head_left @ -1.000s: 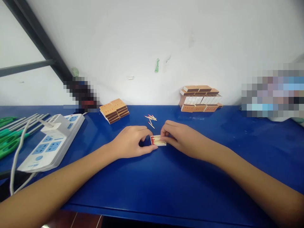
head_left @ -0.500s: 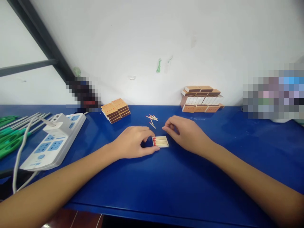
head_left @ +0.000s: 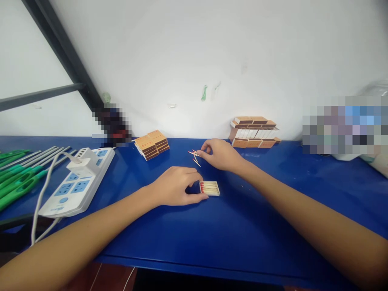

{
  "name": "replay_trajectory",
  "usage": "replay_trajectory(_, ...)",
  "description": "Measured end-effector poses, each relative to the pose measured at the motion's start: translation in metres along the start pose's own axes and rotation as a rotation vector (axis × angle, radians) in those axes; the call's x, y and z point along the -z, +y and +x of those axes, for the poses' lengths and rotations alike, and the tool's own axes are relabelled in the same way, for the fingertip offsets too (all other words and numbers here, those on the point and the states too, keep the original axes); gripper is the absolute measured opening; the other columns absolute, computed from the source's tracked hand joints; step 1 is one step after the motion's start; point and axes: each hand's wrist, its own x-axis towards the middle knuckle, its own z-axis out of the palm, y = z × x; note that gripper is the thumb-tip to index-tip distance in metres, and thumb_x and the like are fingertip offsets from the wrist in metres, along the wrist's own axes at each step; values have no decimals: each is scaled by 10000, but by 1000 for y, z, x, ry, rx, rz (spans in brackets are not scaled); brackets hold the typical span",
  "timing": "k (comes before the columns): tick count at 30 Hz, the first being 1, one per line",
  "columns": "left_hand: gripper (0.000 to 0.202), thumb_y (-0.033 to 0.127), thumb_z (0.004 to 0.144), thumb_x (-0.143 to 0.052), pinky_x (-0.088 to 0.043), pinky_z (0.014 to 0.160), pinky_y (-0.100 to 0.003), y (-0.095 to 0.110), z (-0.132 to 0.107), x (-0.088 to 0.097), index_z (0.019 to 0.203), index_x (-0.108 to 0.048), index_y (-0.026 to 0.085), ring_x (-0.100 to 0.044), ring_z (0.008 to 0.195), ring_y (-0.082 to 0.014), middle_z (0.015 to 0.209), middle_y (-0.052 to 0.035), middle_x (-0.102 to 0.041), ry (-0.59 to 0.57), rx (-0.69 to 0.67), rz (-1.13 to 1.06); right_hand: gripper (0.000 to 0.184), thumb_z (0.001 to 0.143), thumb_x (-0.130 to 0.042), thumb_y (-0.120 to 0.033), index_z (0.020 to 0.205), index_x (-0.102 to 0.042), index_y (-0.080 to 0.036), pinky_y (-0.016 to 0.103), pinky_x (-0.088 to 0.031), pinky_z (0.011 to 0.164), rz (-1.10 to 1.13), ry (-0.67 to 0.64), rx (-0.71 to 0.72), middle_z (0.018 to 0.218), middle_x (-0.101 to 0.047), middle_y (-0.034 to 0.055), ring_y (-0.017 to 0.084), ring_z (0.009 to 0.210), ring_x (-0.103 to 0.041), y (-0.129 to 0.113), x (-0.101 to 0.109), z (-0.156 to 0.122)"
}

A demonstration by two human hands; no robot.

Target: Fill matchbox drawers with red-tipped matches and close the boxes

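Open matchbox tray (head_left: 209, 188), small, pale card, filled with red-tipped matches: lies flat on the blue table top (head_left: 188, 238), near its middle. Long axis runs left to right, match heads toward the left end.

Left hand (head_left: 176, 186): rests on the table just left of the tray, thumb and forefinger pinched narrow on the tray's left end, steadying it. The nearer of the two hands to the tray.

Right hand (head_left: 220, 154): reached away from the body, beyond the tray, fingertips drawn close together at the loose red-tipped matches (head_left: 195, 155). Whether a match is already between the fingers cannot be told; the tips touch or nearly touch the little heap.

Loose matches: a small scatter, lying at mixed angles, behind the tray and slightly to its left, toward the wall. The tray sits between the heap and the person, so the line from heap to tray runs back toward the body and a little rightward.

Stack of orange-brown matchboxes (head_left: 152, 144): behind and left of the left hand, well apart from the tray.

Second pile of orange and white matchboxes (head_left: 254, 132): against the white wall, right of the reaching hand.

White power strip with blue sockets (head_left: 79, 182): far left, cable attached.

Green-handled tools (head_left: 18, 174): a row at the left edge.
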Motion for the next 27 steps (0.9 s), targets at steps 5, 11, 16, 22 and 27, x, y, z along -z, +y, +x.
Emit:
replay_trajectory(5,361,530,933,-655,-415,604,-283,-2,0,-1,998,-721,181,-579,650,-131,760,4,-625,-7,-5,-5,323,923,-695,-472,778,-745,-188,301,-421,647,-47,-145,-104,783,-749,101,205,716,-657,-11,-8,29)
replay_trajectory(11,362,530,930,-658,-409,610,-276,-2,0,-1,990,-725,179,-576,658,-134,775,0,-628,-18,-5,-3,239,964,-662,-354,824,-763,-188,305,-430,648,-40,-203,-71,843,-776,105,211,737,-683,-13,-9,26)
replay_trajectory(16,344,514,931,-658,-392,608,-270,-1,0,0,970,-721,178,-578,660,-138,762,-4,-628,-12,16,3,275,994,-605,-357,795,-701,-193,313,-442,667,-74,-244,-24,894,-760,102,224,789,-685,3,4,-9)
replay_trajectory(22,336,505,921,-677,-381,590,-274,-2,0,1,944,-709,171,-562,643,-124,751,10,-633,19,39,4,224,1031,-528,-351,914,-628,-189,329,-471,753,-107,-152,-4,1052,-686,110,220,862,-659,34,11,-53)
replay_trajectory(27,317,485,917,-687,-393,593,-266,-5,1,3,991,-720,179,-558,643,-119,739,20,-626,25,71,-11,223,1053,-496,-351,955,-623,-196,306,-442,707,-95,-194,18,1041,-658,79,194,821,-638,43,13,-61)
